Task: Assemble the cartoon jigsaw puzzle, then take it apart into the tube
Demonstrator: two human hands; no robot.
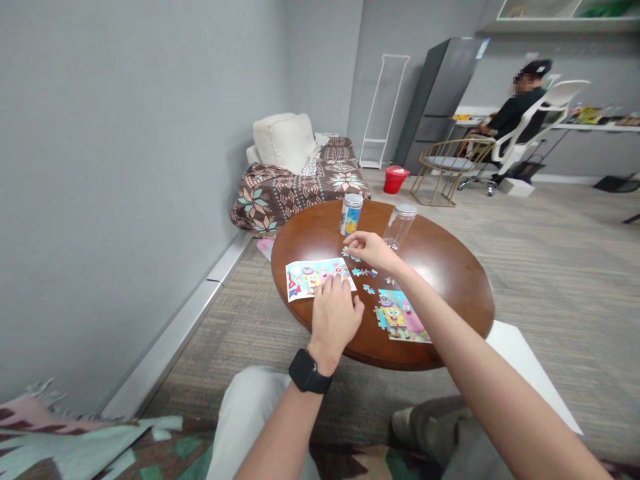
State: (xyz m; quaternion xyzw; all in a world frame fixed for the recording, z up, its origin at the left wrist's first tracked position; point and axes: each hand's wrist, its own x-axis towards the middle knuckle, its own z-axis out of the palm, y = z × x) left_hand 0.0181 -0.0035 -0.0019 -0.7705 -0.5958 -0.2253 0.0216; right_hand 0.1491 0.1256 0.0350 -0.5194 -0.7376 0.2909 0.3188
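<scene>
My left hand (336, 313), with a black smartwatch (309, 372) on its wrist, lies flat with fingers stretched over the lower right of a printed cartoon picture sheet (296, 273). Across the round table, my right hand (373, 250) reaches to a small group of loose puzzle pieces (354, 258); its fingers are curled together at a light blue piece, partly hidden by them. More loose pieces (369, 289) lie between the sheet and a partly joined jigsaw puzzle (395, 317), which shows a yellow and a pink figure. My right forearm passes over the puzzle's right side.
On the brown table (450, 267) stand a printed jar (351, 215) with a silver lid and a clear jar (400, 225). Beyond are a blanket-covered couch (300, 187), a red bin (395, 179), a gold-framed chair (450, 163) and a seated person (520, 113). A grey wall runs along the left.
</scene>
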